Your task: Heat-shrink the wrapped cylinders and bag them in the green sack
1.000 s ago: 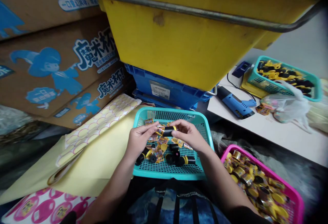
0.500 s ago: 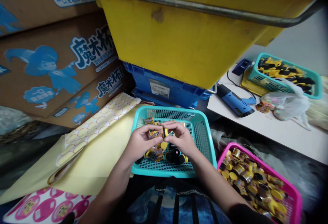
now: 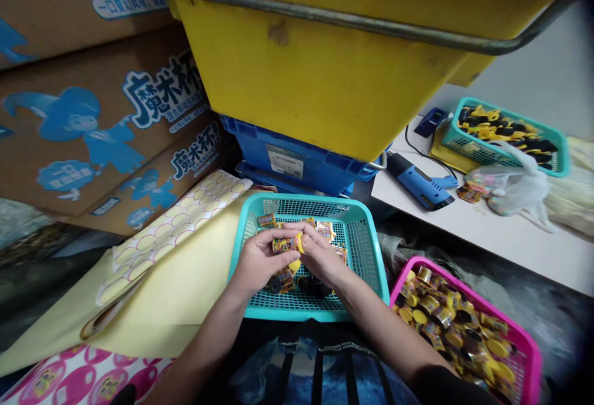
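Observation:
Over a teal mesh basket (image 3: 377, 250), a small cylindrical tub (image 3: 284, 244) with a colourful printed label lies on its side between my hands. My left hand (image 3: 257, 261) is closed round its labelled body. My right hand (image 3: 321, 258) is pinched at the yellow end (image 3: 299, 243); its fingers cover whatever else is at that end. Below them in the basket lie a few more labelled tubs (image 3: 266, 219), a black round piece (image 3: 275, 284) and other black pieces (image 3: 315, 285) near my right wrist.
A pink basket (image 3: 529, 343) full of similar yellow-capped tubs stands at my right. On the white table (image 3: 487, 232) are a blue tool (image 3: 420, 181), plastic bags (image 3: 524, 182) and another teal basket (image 3: 563, 151). Yellow (image 3: 301, 83) and blue (image 3: 306, 157) crates rise ahead; cartons (image 3: 83, 120) and sticker sheets (image 3: 185, 213) are left.
My right hand has moved in left and closed over the tub's right end, covering the dark part that showed there. My left hand still holds the tub. The view has shifted slightly.

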`<action>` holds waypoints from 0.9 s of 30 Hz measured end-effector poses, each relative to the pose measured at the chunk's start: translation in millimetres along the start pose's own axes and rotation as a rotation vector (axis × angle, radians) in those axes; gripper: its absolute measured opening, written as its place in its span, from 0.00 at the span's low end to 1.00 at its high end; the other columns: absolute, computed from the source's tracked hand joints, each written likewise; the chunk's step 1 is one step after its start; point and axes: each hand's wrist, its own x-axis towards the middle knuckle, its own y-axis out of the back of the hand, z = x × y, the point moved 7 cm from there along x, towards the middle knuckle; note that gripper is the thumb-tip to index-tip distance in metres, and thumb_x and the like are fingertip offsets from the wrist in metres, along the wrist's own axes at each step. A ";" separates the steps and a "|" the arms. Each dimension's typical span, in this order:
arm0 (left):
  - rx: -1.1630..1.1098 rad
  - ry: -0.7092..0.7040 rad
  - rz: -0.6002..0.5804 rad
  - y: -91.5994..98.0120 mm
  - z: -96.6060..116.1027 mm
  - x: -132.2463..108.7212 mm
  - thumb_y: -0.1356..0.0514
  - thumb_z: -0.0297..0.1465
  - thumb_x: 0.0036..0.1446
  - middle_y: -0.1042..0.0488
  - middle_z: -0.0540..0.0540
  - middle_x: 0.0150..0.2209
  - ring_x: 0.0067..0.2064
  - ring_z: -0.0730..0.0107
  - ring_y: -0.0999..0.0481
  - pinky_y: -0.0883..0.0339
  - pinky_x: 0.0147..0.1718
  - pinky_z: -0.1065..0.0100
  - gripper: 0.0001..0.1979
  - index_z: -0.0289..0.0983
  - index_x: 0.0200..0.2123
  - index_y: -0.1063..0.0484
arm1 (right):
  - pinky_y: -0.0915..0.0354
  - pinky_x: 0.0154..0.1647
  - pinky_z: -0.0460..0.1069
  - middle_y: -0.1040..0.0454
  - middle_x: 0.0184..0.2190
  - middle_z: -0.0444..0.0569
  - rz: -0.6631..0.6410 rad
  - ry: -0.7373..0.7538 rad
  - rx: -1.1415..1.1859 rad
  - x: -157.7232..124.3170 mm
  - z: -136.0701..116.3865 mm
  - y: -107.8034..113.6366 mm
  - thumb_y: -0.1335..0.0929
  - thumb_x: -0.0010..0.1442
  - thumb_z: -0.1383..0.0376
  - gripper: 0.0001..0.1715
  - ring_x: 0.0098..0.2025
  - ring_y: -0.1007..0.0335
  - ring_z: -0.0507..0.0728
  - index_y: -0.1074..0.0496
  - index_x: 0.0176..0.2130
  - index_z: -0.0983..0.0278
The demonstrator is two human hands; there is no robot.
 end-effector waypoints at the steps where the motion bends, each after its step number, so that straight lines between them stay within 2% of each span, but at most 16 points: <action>1: 0.007 0.005 0.002 0.6 -1.8 -0.1 0.28 0.29 0.38 0.19 0.47 0.36 0.38 0.65 0.21 0.23 0.37 0.67 0.14 0.38 0.33 0.21 | 0.36 0.51 0.44 0.36 0.51 0.53 0.005 0.004 -0.019 -0.3 0.7 1.0 0.33 0.58 0.43 0.36 0.50 0.36 0.50 0.37 0.54 0.63; 4: 0.022 0.028 0.005 0.7 -6.5 -1.3 0.27 0.31 0.37 0.20 0.46 0.37 0.37 0.65 0.21 0.23 0.35 0.66 0.16 0.37 0.33 0.22 | 0.36 0.52 0.44 0.37 0.53 0.53 0.018 0.017 -0.104 -0.5 1.8 3.7 0.35 0.59 0.42 0.35 0.52 0.37 0.50 0.37 0.55 0.62; 7: 0.049 0.028 0.005 0.7 -5.4 -2.1 0.28 0.34 0.39 0.20 0.45 0.38 0.36 0.65 0.21 0.23 0.34 0.66 0.17 0.37 0.35 0.22 | 0.35 0.48 0.43 0.38 0.53 0.52 0.017 0.023 -0.234 1.0 0.4 5.4 0.38 0.60 0.39 0.37 0.50 0.36 0.50 0.39 0.56 0.61; 9: 0.123 -0.025 0.012 5.2 0.2 0.8 0.30 0.35 0.42 0.20 0.45 0.40 0.37 0.64 0.21 0.24 0.35 0.66 0.15 0.38 0.36 0.23 | 0.35 0.46 0.44 0.37 0.53 0.53 0.004 0.018 -0.351 2.7 -1.1 6.9 0.45 0.63 0.38 0.38 0.49 0.36 0.50 0.41 0.57 0.61; 11: 0.281 -0.102 0.059 17.0 6.3 7.4 0.32 0.36 0.47 0.20 0.45 0.41 0.40 0.62 0.21 0.24 0.39 0.65 0.14 0.39 0.38 0.23 | 0.35 0.50 0.47 0.37 0.51 0.54 -0.002 -0.004 -0.520 4.3 -0.1 10.6 0.50 0.66 0.40 0.37 0.49 0.37 0.50 0.41 0.56 0.64; 13: 0.523 -0.142 0.144 34.0 7.8 16.0 0.34 0.36 0.48 0.21 0.44 0.44 0.46 0.59 0.22 0.27 0.46 0.62 0.15 0.40 0.41 0.23 | 0.39 0.58 0.53 0.35 0.46 0.54 -0.037 -0.060 -0.747 5.0 8.4 14.0 0.45 0.67 0.44 0.32 0.50 0.39 0.52 0.36 0.49 0.68; 15: 0.727 -0.151 0.236 49.8 5.9 23.1 0.32 0.35 0.47 0.23 0.42 0.50 0.54 0.54 0.26 0.33 0.54 0.58 0.20 0.41 0.46 0.23 | 0.44 0.62 0.58 0.35 0.43 0.53 -0.137 -0.149 -0.989 4.4 26.4 14.3 0.35 0.62 0.51 0.24 0.53 0.42 0.55 0.32 0.42 0.71; 17: 0.762 -0.139 0.258 56.9 0.4 27.1 0.32 0.35 0.47 0.26 0.40 0.54 0.58 0.53 0.30 0.36 0.57 0.56 0.24 0.41 0.51 0.25 | 0.46 0.64 0.60 0.35 0.46 0.53 -0.254 -0.229 -1.193 3.2 48.6 12.8 0.31 0.59 0.57 0.21 0.57 0.44 0.57 0.30 0.43 0.72; 19: 0.688 -0.116 0.214 54.9 -6.3 27.5 0.35 0.36 0.51 0.24 0.40 0.52 0.55 0.56 0.26 0.33 0.54 0.58 0.23 0.40 0.52 0.26 | 0.46 0.65 0.60 0.37 0.50 0.54 -0.309 -0.266 -1.352 4.7 66.0 12.0 0.32 0.60 0.59 0.20 0.60 0.46 0.57 0.31 0.47 0.71; 22: 0.626 -0.078 0.153 47.4 -12.2 24.2 0.38 0.37 0.54 0.21 0.42 0.46 0.45 0.61 0.21 0.28 0.47 0.62 0.17 0.40 0.47 0.23 | 0.44 0.64 0.59 0.37 0.50 0.54 -0.337 -0.276 -1.503 10.2 79.3 11.0 0.35 0.64 0.60 0.18 0.59 0.44 0.56 0.32 0.48 0.72; 25: 0.611 -0.073 0.163 48.4 -11.7 22.2 0.38 0.37 0.55 0.20 0.43 0.43 0.40 0.63 0.20 0.27 0.44 0.63 0.15 0.39 0.44 0.22 | 0.40 0.63 0.56 0.34 0.47 0.54 -0.360 -0.294 -1.563 13.4 81.3 11.9 0.36 0.65 0.60 0.17 0.56 0.41 0.54 0.31 0.45 0.73; 27: 0.596 -0.077 0.181 53.0 -11.2 22.8 0.39 0.38 0.55 0.19 0.43 0.42 0.40 0.63 0.20 0.28 0.44 0.64 0.15 0.38 0.44 0.22 | 0.39 0.62 0.56 0.35 0.48 0.54 -0.316 -0.302 -1.578 14.9 77.6 15.5 0.36 0.65 0.60 0.18 0.56 0.40 0.54 0.32 0.47 0.72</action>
